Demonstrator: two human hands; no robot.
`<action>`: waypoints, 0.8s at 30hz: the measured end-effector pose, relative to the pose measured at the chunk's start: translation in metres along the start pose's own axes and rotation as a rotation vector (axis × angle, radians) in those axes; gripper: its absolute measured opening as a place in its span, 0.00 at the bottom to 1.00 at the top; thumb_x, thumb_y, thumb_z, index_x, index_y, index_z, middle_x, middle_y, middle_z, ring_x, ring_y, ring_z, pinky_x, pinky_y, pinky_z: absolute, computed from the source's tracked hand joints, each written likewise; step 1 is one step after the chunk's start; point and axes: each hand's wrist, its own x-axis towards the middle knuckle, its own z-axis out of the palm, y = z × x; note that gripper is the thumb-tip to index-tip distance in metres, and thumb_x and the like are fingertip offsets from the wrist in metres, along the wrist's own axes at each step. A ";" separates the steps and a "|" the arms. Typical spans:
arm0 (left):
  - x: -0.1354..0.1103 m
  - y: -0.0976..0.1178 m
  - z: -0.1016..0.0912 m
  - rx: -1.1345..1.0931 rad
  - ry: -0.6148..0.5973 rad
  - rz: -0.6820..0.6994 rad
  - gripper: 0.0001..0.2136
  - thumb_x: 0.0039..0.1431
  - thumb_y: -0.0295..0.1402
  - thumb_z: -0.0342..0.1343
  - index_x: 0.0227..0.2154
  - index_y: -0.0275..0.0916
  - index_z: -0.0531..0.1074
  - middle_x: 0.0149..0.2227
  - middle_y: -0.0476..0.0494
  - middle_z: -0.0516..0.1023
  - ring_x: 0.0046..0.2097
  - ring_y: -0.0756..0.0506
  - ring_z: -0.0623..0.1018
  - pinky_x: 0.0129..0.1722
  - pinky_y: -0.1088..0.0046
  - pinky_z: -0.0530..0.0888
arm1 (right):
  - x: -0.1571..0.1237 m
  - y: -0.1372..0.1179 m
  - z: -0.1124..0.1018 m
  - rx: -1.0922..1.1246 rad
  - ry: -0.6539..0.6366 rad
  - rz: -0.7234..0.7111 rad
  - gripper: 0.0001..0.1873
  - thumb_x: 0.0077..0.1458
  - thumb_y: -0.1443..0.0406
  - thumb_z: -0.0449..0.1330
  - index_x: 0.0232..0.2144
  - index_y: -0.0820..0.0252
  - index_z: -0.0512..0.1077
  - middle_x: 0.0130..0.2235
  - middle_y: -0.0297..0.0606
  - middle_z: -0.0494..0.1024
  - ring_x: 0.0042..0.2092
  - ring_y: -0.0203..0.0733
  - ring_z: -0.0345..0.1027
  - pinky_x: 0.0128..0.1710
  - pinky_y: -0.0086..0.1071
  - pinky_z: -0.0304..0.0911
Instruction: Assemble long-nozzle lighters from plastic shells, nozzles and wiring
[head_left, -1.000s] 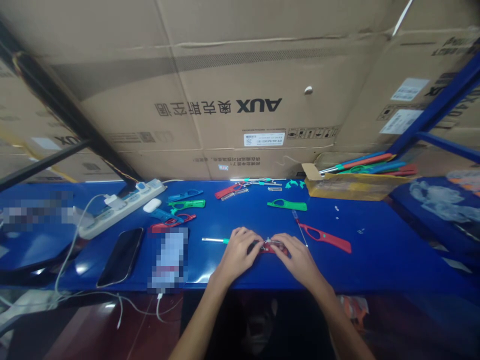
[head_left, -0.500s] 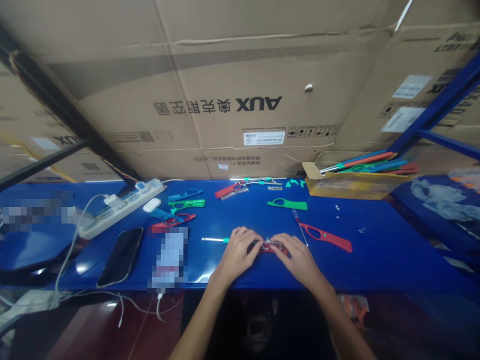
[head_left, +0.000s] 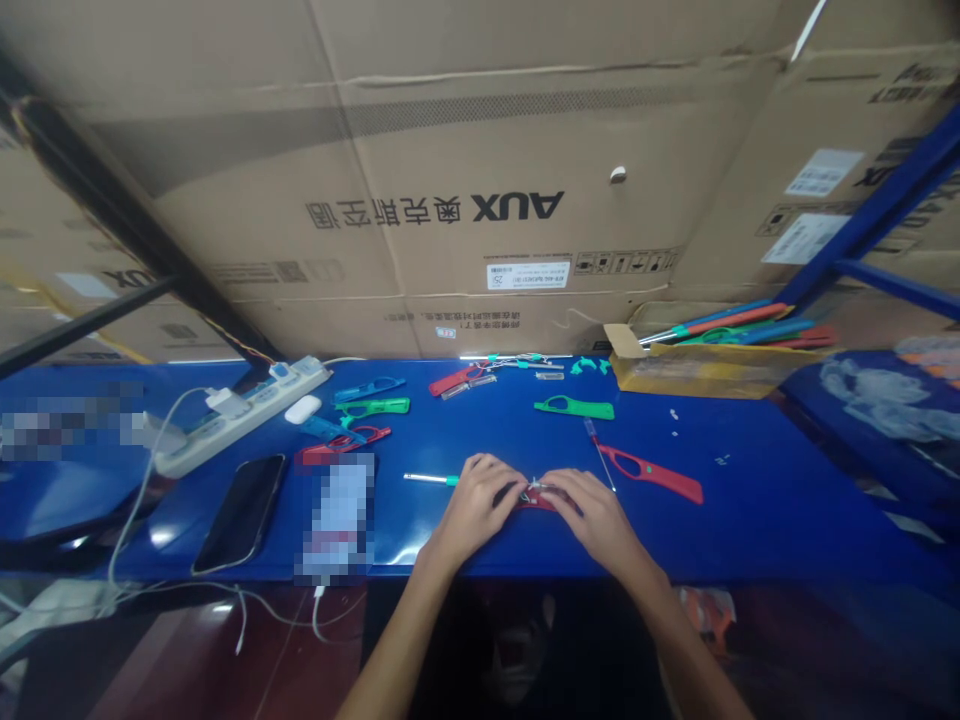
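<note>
An opened red stick lighter (head_left: 534, 500) lies low over the blue table between my two hands, with small pale inner parts showing at its top. My left hand (head_left: 478, 508) grips its left part, thumb and fingers closed. Beyond that hand's knuckles a metal lighter tube (head_left: 429, 478) with a green collar sticks out to the left. My right hand (head_left: 589, 512) pinches the lighter's right part; the fingers cover most of what lies there. To the right rest a red lighter shell (head_left: 664, 475) and a thin screwdriver (head_left: 606, 468).
Behind lie a green lighter shell (head_left: 577, 407), a red shell (head_left: 454, 380) and several metal tubes (head_left: 525, 361). A yellow-taped box (head_left: 682, 372) holds several lighters. Leftward are a power strip (head_left: 240, 420), a black phone (head_left: 241, 512), a blurred-out phone (head_left: 337, 515) and coloured shells (head_left: 375, 407).
</note>
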 end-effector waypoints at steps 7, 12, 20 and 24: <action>0.000 0.000 0.000 -0.001 -0.018 0.006 0.09 0.72 0.33 0.51 0.39 0.42 0.76 0.39 0.49 0.82 0.43 0.47 0.75 0.54 0.63 0.63 | 0.001 0.000 0.000 0.003 -0.011 -0.016 0.07 0.69 0.65 0.55 0.44 0.55 0.73 0.43 0.39 0.82 0.44 0.43 0.77 0.44 0.36 0.66; -0.001 -0.001 0.001 0.005 -0.025 0.012 0.09 0.72 0.33 0.51 0.39 0.42 0.77 0.39 0.49 0.82 0.43 0.47 0.75 0.54 0.63 0.64 | 0.001 0.000 0.000 -0.003 -0.007 -0.028 0.08 0.69 0.64 0.55 0.44 0.55 0.74 0.43 0.39 0.83 0.44 0.43 0.77 0.43 0.36 0.66; -0.001 -0.001 0.000 0.005 -0.049 0.015 0.10 0.72 0.33 0.51 0.39 0.42 0.77 0.38 0.49 0.82 0.43 0.47 0.75 0.54 0.63 0.64 | 0.000 0.001 0.001 -0.010 -0.005 -0.027 0.08 0.69 0.64 0.54 0.42 0.55 0.74 0.43 0.38 0.83 0.44 0.43 0.78 0.45 0.37 0.66; -0.001 -0.002 0.001 0.005 -0.052 0.022 0.10 0.72 0.34 0.50 0.39 0.42 0.77 0.38 0.48 0.82 0.43 0.47 0.75 0.54 0.63 0.64 | -0.001 0.003 0.002 0.010 -0.019 -0.006 0.07 0.69 0.64 0.55 0.42 0.54 0.74 0.43 0.37 0.83 0.45 0.43 0.77 0.45 0.37 0.66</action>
